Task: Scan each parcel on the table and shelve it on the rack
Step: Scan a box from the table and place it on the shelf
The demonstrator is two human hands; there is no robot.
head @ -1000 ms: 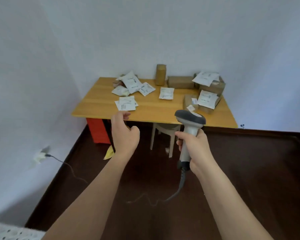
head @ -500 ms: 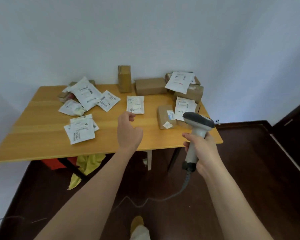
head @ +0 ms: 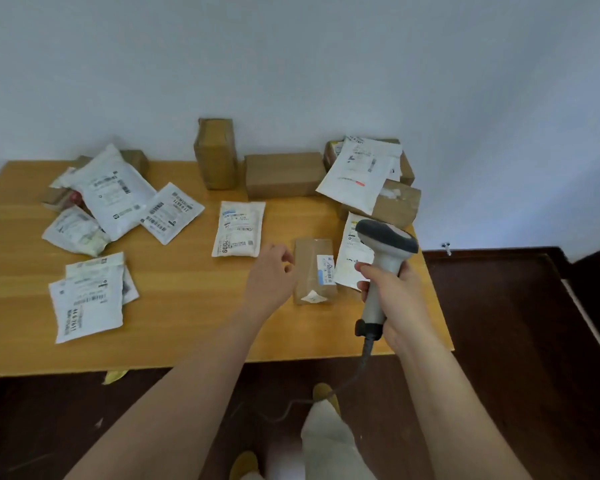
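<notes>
A wooden table [head: 187, 306] carries several parcels: white mailer bags and brown cardboard boxes. A small brown box with labels [head: 314, 270] lies near the right front. My left hand [head: 271, 275] hovers just left of that box, fingers loosely curled, holding nothing. My right hand [head: 392, 296] grips the handle of a grey barcode scanner [head: 383, 258], whose dark head sits above a white mailer [head: 352, 258] at the right edge. Another white mailer [head: 238, 228] lies in the middle of the table. No rack is in view.
Upright box [head: 215, 154] and flat box [head: 283, 174] stand against the back wall. Stacked boxes under a white mailer [head: 364, 168] fill the back right corner. Mailers [head: 90, 299] lie at the left. The scanner cable [head: 357, 372] hangs toward the dark floor.
The view has come much closer to the table. My left hand has reached forward beside the small labelled box, and my right hand has carried the scanner over the table's right side.
</notes>
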